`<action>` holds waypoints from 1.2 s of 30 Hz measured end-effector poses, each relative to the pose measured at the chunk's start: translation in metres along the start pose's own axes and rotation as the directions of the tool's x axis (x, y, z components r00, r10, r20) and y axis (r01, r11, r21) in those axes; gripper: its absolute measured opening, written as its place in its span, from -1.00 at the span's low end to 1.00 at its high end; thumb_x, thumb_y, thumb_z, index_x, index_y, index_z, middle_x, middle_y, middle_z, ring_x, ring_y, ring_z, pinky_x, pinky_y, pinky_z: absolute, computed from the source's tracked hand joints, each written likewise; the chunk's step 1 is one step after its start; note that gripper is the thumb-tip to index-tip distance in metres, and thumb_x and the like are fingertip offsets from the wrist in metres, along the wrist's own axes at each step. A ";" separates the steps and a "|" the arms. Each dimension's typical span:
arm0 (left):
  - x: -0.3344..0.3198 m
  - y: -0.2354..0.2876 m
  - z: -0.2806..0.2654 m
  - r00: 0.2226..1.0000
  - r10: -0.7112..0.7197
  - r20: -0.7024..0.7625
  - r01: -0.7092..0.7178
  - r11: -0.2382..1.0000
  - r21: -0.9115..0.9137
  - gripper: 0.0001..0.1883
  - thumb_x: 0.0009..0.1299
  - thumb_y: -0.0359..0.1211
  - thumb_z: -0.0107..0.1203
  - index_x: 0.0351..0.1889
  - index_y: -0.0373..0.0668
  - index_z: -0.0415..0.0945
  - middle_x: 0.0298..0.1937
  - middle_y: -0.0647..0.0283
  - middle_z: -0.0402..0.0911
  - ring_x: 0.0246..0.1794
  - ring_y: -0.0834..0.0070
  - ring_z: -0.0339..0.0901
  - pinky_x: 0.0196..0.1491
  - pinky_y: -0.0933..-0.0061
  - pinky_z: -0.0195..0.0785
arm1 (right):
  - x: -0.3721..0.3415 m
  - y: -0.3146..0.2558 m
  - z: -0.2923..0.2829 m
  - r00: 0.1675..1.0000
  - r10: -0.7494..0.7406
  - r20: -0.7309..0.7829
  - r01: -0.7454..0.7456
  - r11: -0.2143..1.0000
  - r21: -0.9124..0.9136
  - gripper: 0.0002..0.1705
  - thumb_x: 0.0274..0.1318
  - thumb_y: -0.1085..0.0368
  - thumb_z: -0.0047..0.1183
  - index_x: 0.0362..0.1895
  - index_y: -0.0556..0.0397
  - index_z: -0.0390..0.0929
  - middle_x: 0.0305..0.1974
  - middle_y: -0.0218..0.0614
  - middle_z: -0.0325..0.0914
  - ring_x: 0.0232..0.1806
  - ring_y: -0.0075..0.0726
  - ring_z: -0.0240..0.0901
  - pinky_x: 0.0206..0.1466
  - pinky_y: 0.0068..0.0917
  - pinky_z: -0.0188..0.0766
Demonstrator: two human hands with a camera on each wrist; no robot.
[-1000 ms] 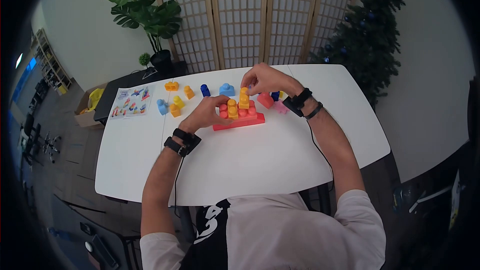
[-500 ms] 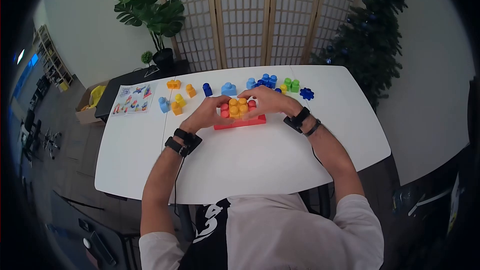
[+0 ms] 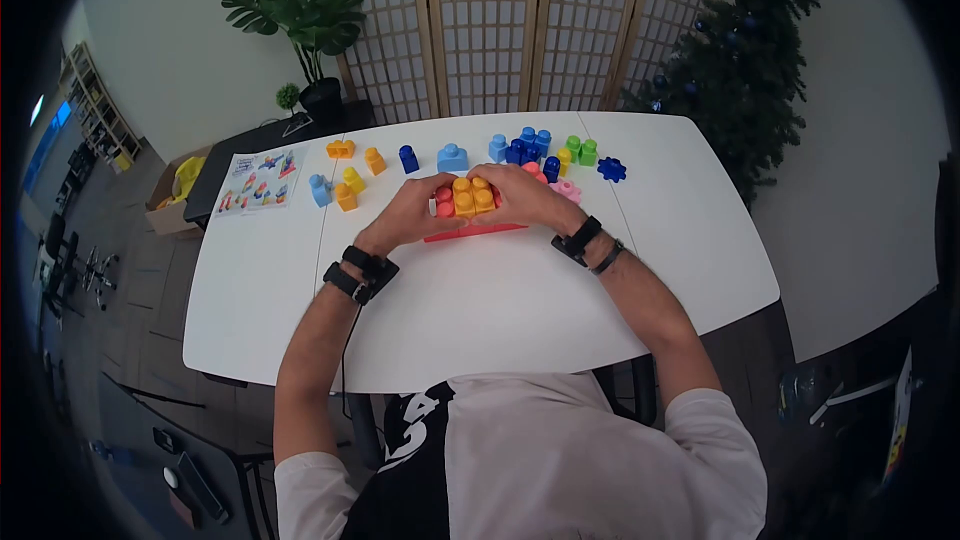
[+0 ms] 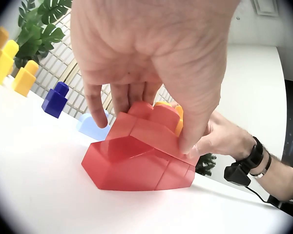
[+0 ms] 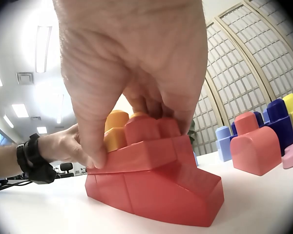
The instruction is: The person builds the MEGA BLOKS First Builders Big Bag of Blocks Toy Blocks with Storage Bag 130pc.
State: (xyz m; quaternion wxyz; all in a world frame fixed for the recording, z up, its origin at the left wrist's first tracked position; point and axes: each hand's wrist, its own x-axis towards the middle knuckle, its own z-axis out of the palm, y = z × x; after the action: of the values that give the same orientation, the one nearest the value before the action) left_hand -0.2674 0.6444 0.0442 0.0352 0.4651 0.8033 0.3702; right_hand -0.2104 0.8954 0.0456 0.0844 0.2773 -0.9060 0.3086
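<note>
Lowered: one of two yellow blocks [image 3: 464, 200], onto one red base [image 5: 151, 192] | left hand [image 3: 408, 216], right hand [image 3: 522, 198]: fingers grasping its two ends

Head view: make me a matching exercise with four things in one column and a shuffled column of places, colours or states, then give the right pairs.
1. Printed sheet
2. Gear-shaped piece
3. Red base
4. Orange blocks

A. In the grip of the left hand and the right hand
B. Dark blue
C. Between the two hands, above the long red piece
D. Flat at the left of the white table

Pairs: 1-D, 2-B, 3-A, 4-C
</note>
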 end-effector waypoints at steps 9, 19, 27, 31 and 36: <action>-0.003 0.003 -0.002 0.998 -0.032 0.048 0.032 0.999 0.010 -0.17 0.24 -0.06 0.62 0.37 -0.30 0.54 0.14 0.00 0.77 0.13 0.12 0.73 0.28 0.27 0.53 | -0.007 -0.004 0.000 0.999 0.042 0.029 -0.041 0.999 -0.031 -0.14 0.03 0.02 0.59 0.33 0.12 0.50 0.13 -0.05 0.67 0.17 0.05 0.63 0.24 -0.18 0.57; -0.012 -0.039 -0.073 0.955 -0.080 -0.287 0.134 0.976 0.173 -0.28 0.44 -0.05 0.47 0.44 -0.21 0.50 0.26 -0.04 0.73 0.31 0.10 0.66 0.32 0.20 0.53 | -0.029 0.019 -0.066 0.954 0.264 -0.144 -0.237 0.955 0.180 -0.43 0.37 0.11 0.39 0.32 0.13 0.63 0.13 -0.16 0.75 0.18 -0.25 0.70 0.28 -0.33 0.61; -0.062 -0.072 -0.120 0.885 -0.378 -0.273 0.459 0.808 0.368 -0.42 0.13 -0.24 0.68 0.05 -0.22 0.64 -0.10 0.14 0.75 -0.10 0.25 0.72 0.00 0.30 0.61 | -0.041 0.037 -0.078 0.906 0.345 -0.245 -0.281 0.923 0.263 -0.63 0.38 0.17 0.37 0.11 0.17 0.74 -0.07 -0.25 0.81 -0.03 -0.35 0.75 0.12 -0.41 0.62; -0.070 -0.087 -0.114 0.890 -0.384 -0.245 0.450 0.827 0.337 -0.49 0.12 -0.36 0.65 -0.01 -0.21 0.63 -0.11 0.17 0.75 -0.14 0.31 0.72 -0.02 0.35 0.62 | -0.024 0.032 -0.072 0.933 0.272 -0.235 -0.213 0.945 0.247 -0.63 0.38 0.16 0.37 0.10 0.16 0.74 -0.09 -0.26 0.81 -0.06 -0.36 0.74 0.12 -0.40 0.62; -0.068 -0.097 -0.112 0.887 -0.385 -0.255 0.452 0.834 0.316 -0.63 0.19 -0.45 0.59 -0.09 -0.24 0.68 -0.16 0.18 0.77 -0.20 0.36 0.72 -0.05 0.39 0.63 | -0.009 0.016 -0.068 0.964 0.196 -0.182 -0.164 0.970 0.179 -0.68 0.40 0.24 0.33 0.08 0.18 0.75 -0.03 -0.24 0.80 0.00 -0.37 0.74 0.21 -0.37 0.62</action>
State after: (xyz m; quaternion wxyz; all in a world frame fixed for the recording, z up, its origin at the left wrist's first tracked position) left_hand -0.3442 0.5006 0.0449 -0.0450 0.2400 0.9401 0.2377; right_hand -0.2130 0.9508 0.0887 0.1229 0.1674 -0.8862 0.4141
